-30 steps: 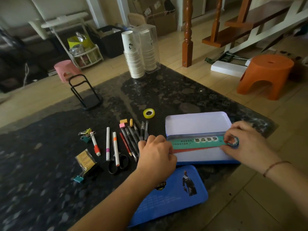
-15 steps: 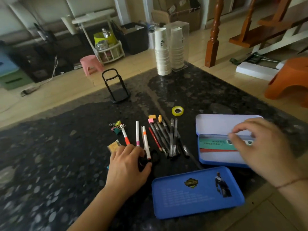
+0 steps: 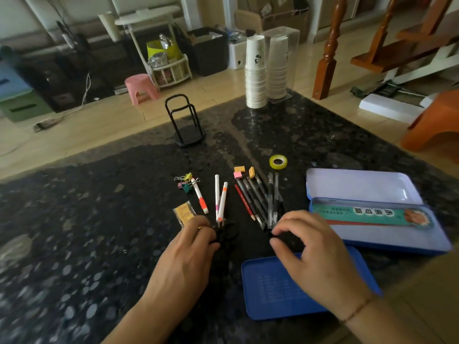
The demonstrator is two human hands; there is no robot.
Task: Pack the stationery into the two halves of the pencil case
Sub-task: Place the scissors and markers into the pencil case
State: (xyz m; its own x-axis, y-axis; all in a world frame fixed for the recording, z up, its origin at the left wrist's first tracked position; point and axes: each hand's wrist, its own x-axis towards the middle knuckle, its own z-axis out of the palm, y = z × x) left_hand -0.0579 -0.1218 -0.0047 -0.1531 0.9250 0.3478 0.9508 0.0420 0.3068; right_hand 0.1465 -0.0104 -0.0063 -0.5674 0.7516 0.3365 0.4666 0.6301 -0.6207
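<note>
- We see the left hand (image 3: pixel 185 256) low on the dark speckled table (image 3: pixel 74 232), fingers curled at the black scissors (image 3: pixel 224 232); whether it grips the handles we cannot tell.
- Right hand (image 3: pixel 315 254) hovers over the near ends of the dark pens (image 3: pixel 260 197), fingers bent and spread, thumb apart; nothing visibly held.
- Pencil case (image 3: pixel 372 214) lies open at right: lid half (image 3: pixel 360 184) on the far side, tray half toward us.
- Tray half holds a green ruler (image 3: pixel 367 214) w/ a red strip just below it, running lengthwise.
- A separate blue tray (image 3: pixel 273 289) sits near the table edge, partly under the right hand.
- Loose items, left to right: binder clips (image 3: pixel 186 182), a small yellow packet (image 3: pixel 183 213), three white markers (image 3: pixel 217 197), a red pencil (image 3: pixel 244 199) beside the pens.
- Small erasers (image 3: pixel 239 171) lie at the far ends of the pens; yellow tape roll (image 3: pixel 278 162) just beyond.
- Far side of table: black wire stand (image 3: pixel 185 122), stacked paper cups (image 3: pixel 255 73).
</note>
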